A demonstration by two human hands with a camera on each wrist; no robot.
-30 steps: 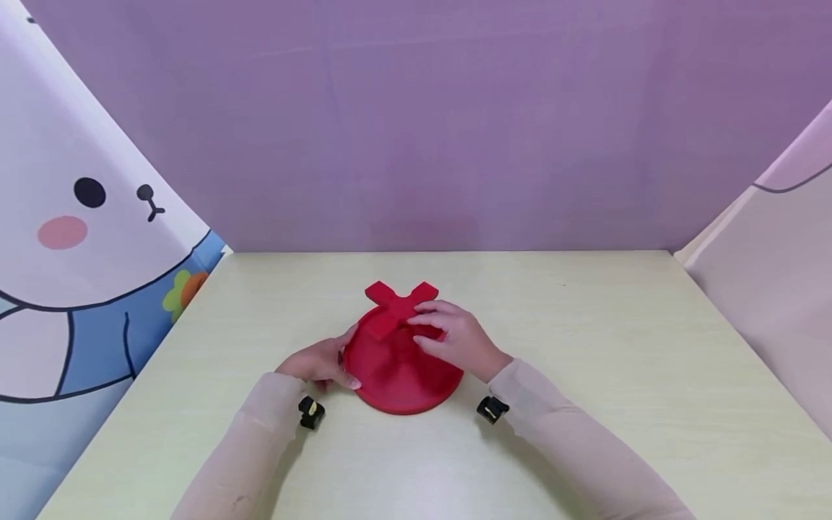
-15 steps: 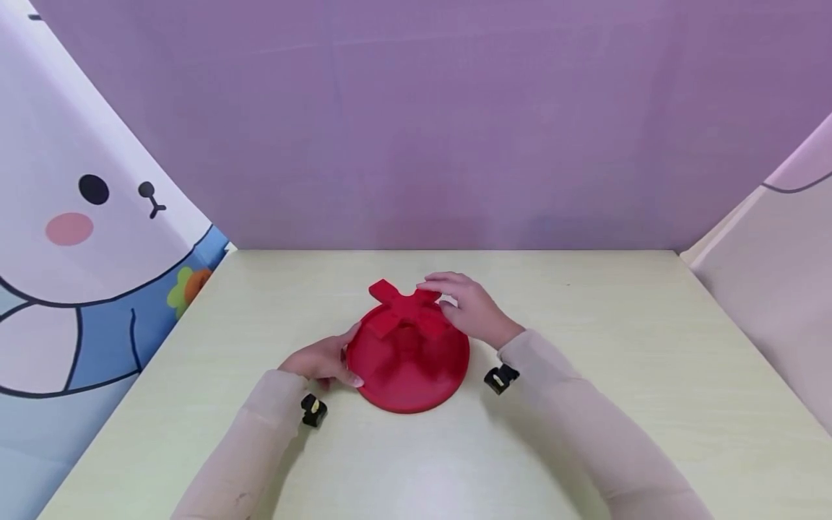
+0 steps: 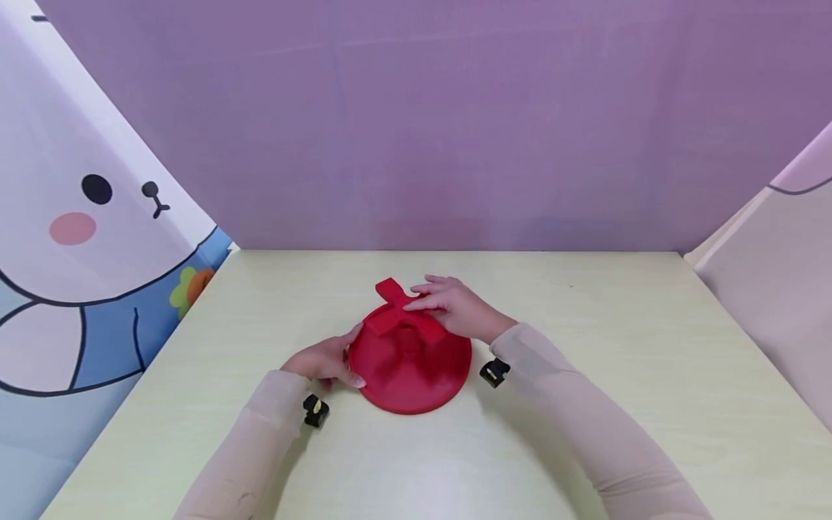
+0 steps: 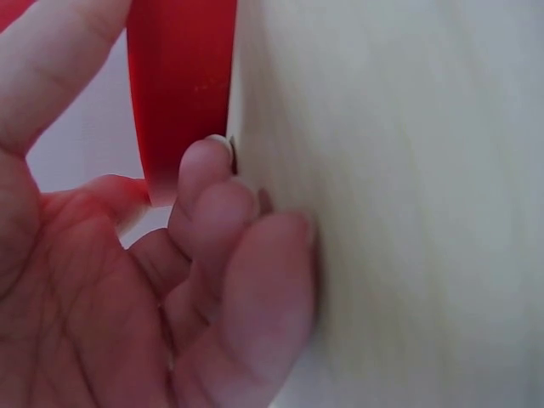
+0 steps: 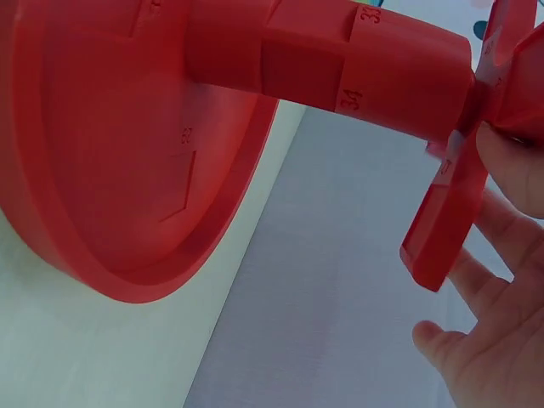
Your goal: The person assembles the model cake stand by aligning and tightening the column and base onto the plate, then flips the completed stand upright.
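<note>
A red round base (image 3: 409, 393) with a raised rim lies on the table. From its middle rises a red post (image 5: 297, 64), marked with numbers such as 33 and 34 in the right wrist view. On top sits a red cross-shaped piece (image 3: 391, 292) with flat arms. My left hand (image 3: 318, 361) grips the base's left edge, thumb at the near side; its other fingers curl low against the table in the left wrist view. My right hand (image 3: 461, 307) holds the cross piece at its far right arm, which it mostly hides, thumb close to the hub.
The pale wooden table (image 3: 617, 375) reaches back to a purple cloth wall (image 3: 416, 123). A cartoon-printed cloth (image 3: 110, 289) hangs at the left and a light one (image 3: 773, 282) at the right. Each wrist wears a small black mount (image 3: 495, 372).
My right hand moved from the near right of the cross piece to its far right arm, then inward to the left. The cross piece turned slightly clockwise. My left hand keeps its grip.
</note>
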